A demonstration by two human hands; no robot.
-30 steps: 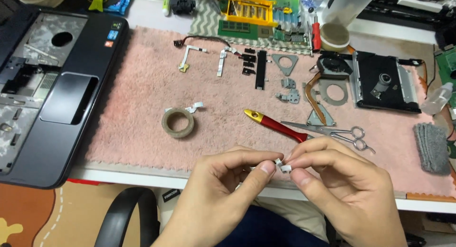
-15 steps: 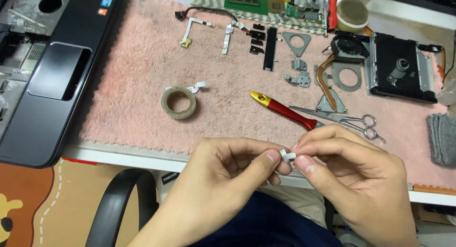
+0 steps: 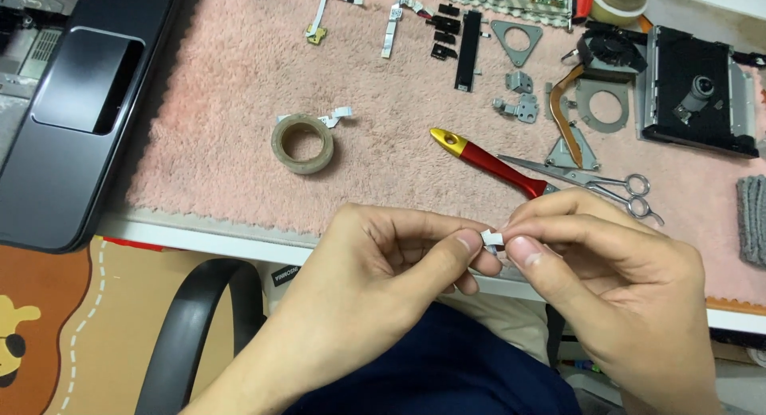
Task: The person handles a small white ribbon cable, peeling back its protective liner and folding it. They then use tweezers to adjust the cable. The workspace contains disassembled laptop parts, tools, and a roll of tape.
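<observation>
My left hand (image 3: 383,263) and my right hand (image 3: 614,279) meet over the table's front edge, both pinching one small white piece (image 3: 492,239) between thumbs and fingertips. Most of that piece is hidden by the fingers. Just beyond my right hand on the pink fluffy mat (image 3: 223,144) lie a tool with a red and gold handle (image 3: 487,161) and small metal scissors (image 3: 598,183). A roll of clear tape (image 3: 302,144) with a loose end sits on the mat beyond my left hand.
An opened dark laptop base (image 3: 72,104) lies at the left. Several taken-out parts cover the far mat: ribbon cables (image 3: 323,16), metal brackets (image 3: 517,40), a fan with copper heat pipe (image 3: 606,52), an optical drive (image 3: 698,92). A grey cloth (image 3: 752,219) lies right; a chair armrest (image 3: 187,327) is below.
The view has tilted down and drawn closer, so the table's far items slid out of the top. Both hands stay joined on the small white piece, with only slight finger shifts.
</observation>
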